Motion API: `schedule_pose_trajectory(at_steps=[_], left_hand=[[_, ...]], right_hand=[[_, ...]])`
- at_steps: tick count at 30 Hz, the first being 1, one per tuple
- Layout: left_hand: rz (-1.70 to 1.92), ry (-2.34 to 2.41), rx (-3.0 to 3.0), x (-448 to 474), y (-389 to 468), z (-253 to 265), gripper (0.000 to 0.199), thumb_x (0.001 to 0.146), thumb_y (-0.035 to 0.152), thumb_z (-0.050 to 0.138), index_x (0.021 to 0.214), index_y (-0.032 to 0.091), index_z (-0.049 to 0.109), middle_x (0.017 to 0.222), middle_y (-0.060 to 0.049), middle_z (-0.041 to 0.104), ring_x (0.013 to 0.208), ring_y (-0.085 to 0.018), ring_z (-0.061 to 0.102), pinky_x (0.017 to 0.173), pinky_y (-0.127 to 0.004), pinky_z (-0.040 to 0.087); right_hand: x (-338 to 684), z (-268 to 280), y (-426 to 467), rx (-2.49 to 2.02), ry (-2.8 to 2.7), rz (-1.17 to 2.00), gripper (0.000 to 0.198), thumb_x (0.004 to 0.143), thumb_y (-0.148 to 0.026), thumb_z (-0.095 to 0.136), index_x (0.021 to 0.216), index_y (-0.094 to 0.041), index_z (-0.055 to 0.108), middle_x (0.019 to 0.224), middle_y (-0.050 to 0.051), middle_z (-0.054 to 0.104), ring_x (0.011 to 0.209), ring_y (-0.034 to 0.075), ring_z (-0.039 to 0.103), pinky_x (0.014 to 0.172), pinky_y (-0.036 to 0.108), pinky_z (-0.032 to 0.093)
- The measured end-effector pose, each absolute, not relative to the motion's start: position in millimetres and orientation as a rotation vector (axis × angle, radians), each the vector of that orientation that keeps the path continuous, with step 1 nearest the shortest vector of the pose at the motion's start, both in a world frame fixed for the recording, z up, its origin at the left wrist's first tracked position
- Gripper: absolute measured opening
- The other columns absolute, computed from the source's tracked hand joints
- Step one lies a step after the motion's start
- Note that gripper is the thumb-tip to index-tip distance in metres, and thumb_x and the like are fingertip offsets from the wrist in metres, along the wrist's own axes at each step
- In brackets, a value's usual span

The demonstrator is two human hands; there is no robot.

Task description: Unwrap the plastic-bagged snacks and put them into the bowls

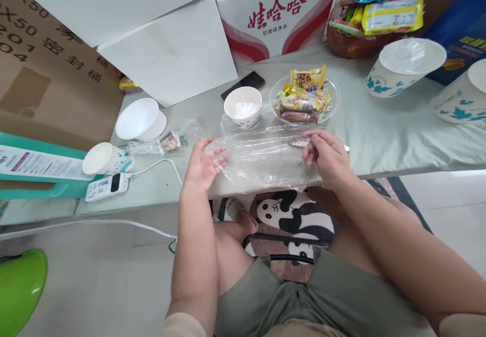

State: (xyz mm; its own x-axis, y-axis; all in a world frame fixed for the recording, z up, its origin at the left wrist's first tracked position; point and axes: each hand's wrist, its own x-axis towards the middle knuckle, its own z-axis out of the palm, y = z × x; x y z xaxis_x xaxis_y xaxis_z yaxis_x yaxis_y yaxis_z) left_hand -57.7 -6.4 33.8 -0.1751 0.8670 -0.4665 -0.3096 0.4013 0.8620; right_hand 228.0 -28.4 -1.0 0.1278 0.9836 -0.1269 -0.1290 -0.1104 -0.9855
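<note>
Clear plastic (266, 161) is laid out between the two hands, over the near edge of the desk (391, 134). The left hand (205, 167) is held open, fingers spread, by its left side. The right hand (326, 154) is curled at a thin silver thing (297, 144); whether it is pinched cannot be told. Behind, a paper cup (247, 120) and a plate (336, 99) of snacks (304, 100) are seen.

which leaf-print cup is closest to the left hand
The small cup in front of the phone, left of the snack plate, just beyond the left hand; another cup sits farther left, two big cups far right.
</note>
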Motion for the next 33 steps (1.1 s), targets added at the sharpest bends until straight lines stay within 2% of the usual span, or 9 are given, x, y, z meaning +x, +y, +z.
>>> schedule_pose_trajectory(at_steps=[3,7,12,14,19,21,25,29,33], left_hand=[[0.893,1.352,0.717,-54,-17,35,0.076,0.069,0.026,0.082,0.134,0.026,0.044,0.095,-0.007,0.075,0.076,-0.021,0.074,0.058,-0.024,0.053],[0.874,1.338,0.838,-66,-27,39,0.096,0.059,0.004,0.078,0.144,0.026,0.040,0.098,-0.008,0.076,0.076,-0.017,0.073,0.046,-0.015,0.037],[1.072,1.231,0.687,-86,-27,37,0.078,0.068,0.027,0.076,0.139,0.026,0.043,0.100,-0.008,0.076,0.089,-0.022,0.076,0.065,-0.024,0.056],[1.047,1.231,0.676,-84,-24,32,0.076,0.073,0.038,0.075,0.140,0.028,0.041,0.097,-0.008,0.077,0.083,-0.022,0.076,0.064,-0.027,0.058],[1.059,1.389,0.880,-71,-20,27,0.052,0.070,0.033,0.076,0.118,0.020,0.058,0.072,-0.001,0.071,0.044,-0.008,0.059,0.037,-0.014,0.032],[1.092,1.378,0.992,-71,-24,30,0.051,0.065,0.023,0.076,0.114,0.020,0.060,0.086,-0.003,0.075,0.041,-0.005,0.054,0.036,-0.014,0.031],[0.999,1.221,1.153,-81,-33,38,0.072,0.058,0.013,0.079,0.126,0.027,0.057,0.114,-0.007,0.074,0.037,0.000,0.046,0.036,-0.017,0.036],[1.024,1.182,1.168,-85,-33,35,0.044,0.063,0.024,0.081,0.105,0.020,0.067,0.086,-0.005,0.077,0.041,-0.006,0.054,0.036,-0.018,0.033],[1.305,1.201,1.216,-79,-32,36,0.021,0.064,0.025,0.080,0.080,0.018,0.069,0.065,-0.001,0.070,0.055,-0.011,0.064,0.049,-0.020,0.046]], right_hand=[[228,-2,-28,-1.258,-0.976,1.222,0.028,0.091,-0.050,0.061,0.089,-0.023,0.065,0.052,-0.005,0.059,0.037,0.009,0.050,0.039,0.022,0.038],[233,-6,-28,-1.250,-0.934,1.168,0.024,0.091,-0.048,0.062,0.089,-0.024,0.065,0.050,-0.005,0.057,0.035,0.009,0.047,0.038,0.023,0.037],[236,-11,-29,-1.234,-0.967,1.191,0.025,0.087,-0.049,0.065,0.086,-0.024,0.068,0.053,-0.004,0.058,0.037,0.010,0.048,0.038,0.025,0.039],[234,-11,-30,-1.226,-1.000,1.222,0.027,0.087,-0.050,0.065,0.085,-0.023,0.068,0.056,-0.002,0.060,0.041,0.011,0.051,0.041,0.025,0.041],[232,-5,-40,-1.180,-1.085,1.115,0.022,0.089,-0.045,0.064,0.089,-0.024,0.068,0.071,0.000,0.065,0.058,0.014,0.061,0.050,0.027,0.051],[232,-1,-47,-1.145,-1.107,1.004,0.020,0.090,-0.040,0.064,0.105,-0.027,0.064,0.074,-0.001,0.066,0.063,0.015,0.064,0.057,0.030,0.055],[234,9,-58,-1.160,-1.111,0.858,0.051,0.091,-0.031,0.065,0.136,-0.033,0.043,0.066,-0.006,0.063,0.057,0.018,0.064,0.064,0.037,0.057],[233,15,-64,-1.082,-1.104,0.778,0.051,0.094,-0.030,0.062,0.138,-0.039,0.039,0.074,-0.005,0.064,0.051,0.016,0.060,0.060,0.035,0.056],[233,16,-71,-0.947,-1.224,0.718,0.032,0.094,-0.030,0.061,0.125,-0.038,0.053,0.084,-0.003,0.066,0.059,0.015,0.063,0.059,0.034,0.056]])
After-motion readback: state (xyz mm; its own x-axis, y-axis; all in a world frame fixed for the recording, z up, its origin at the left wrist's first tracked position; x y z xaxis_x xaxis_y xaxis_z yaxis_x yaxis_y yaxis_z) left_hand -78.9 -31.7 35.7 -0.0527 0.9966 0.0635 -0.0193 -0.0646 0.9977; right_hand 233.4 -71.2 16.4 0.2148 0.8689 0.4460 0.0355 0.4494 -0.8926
